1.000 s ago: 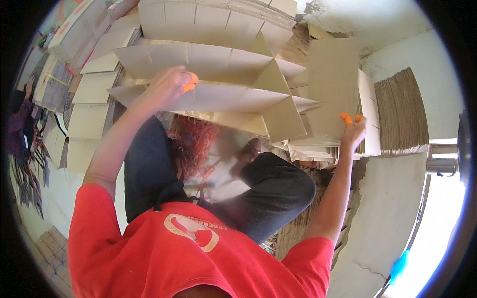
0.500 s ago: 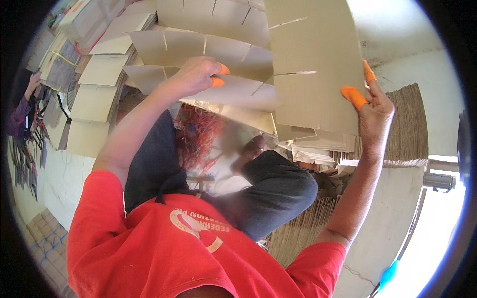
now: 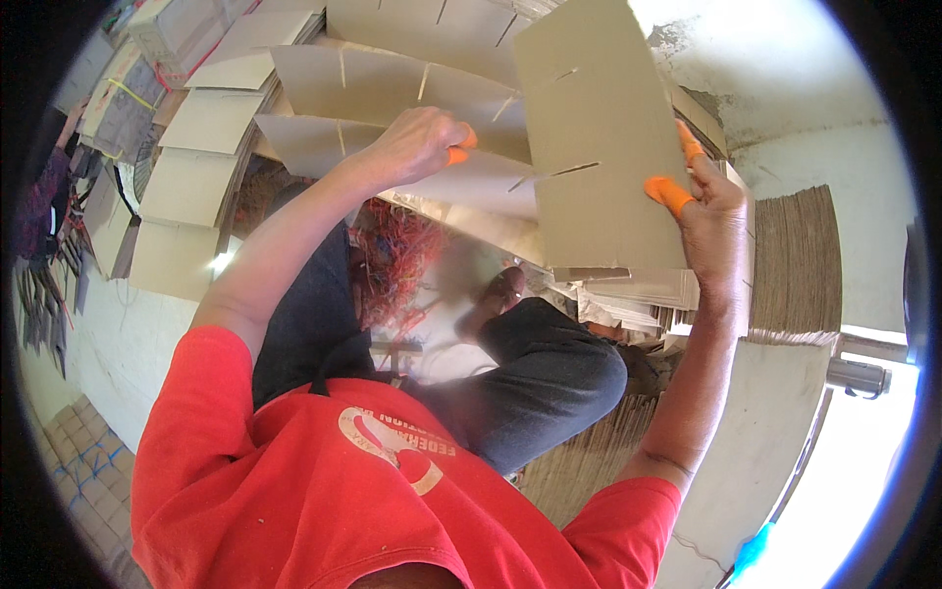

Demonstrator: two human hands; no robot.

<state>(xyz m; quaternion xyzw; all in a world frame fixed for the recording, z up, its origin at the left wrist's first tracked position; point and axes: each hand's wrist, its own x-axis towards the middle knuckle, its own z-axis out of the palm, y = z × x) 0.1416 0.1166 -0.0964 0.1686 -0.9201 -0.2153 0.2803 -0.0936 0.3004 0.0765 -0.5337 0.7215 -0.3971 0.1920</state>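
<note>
My right hand (image 3: 708, 206) grips the right edge of an upright slotted cardboard divider (image 3: 589, 118), its thumb on the front face. The lower end of this divider overlaps the right ends of several long slotted cardboard strips standing in rows on the left. My left hand (image 3: 417, 147) is closed at the top edge of the nearest cardboard strip (image 3: 392, 177), thumb and forefinger apparently pinching it. Behind that stands another cardboard strip (image 3: 378, 88). Orange covers sit on the thumb and a finger of each hand. Where the slots meet is partly hidden.
Overlapping cardboard sheets (image 3: 201, 123) lie in a row on the left, beside cartons (image 3: 177, 39). A tall cardboard stack (image 3: 797, 260) stands by the right wall. Red plastic strands (image 3: 392, 250) lie between my legs. At far left, part of another person (image 3: 49, 201) shows.
My right hand has moved left with the upright divider, which leans further left at its top. My left hand has shifted slightly right along the strip. The view has shifted a little too.
</note>
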